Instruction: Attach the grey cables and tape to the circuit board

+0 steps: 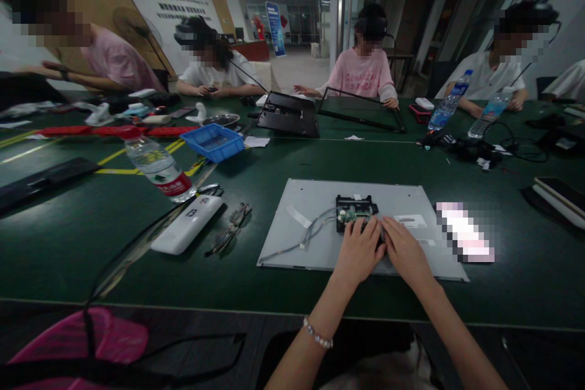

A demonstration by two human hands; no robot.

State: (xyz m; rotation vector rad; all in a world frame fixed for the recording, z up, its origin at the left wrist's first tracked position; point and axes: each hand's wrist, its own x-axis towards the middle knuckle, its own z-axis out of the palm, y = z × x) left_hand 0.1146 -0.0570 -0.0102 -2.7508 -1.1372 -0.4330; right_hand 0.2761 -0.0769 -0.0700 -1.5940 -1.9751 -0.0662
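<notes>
Green table point(150, 274) bears a flat grey metal panel point(315, 195). Palms down, fingers bent, left hand point(361, 251) and right hand point(408, 251) hide the near edge of its black-framed green circuit board point(354, 214), grip unclear; a blurred pale slab point(464, 231) lies alongside.

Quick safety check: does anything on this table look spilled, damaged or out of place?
Only some clutter: black cables lie tangled near white scraps, towards the far right. No spill shows. The left hand partly hides the circuit board, so I can't rule out damage there.
</notes>
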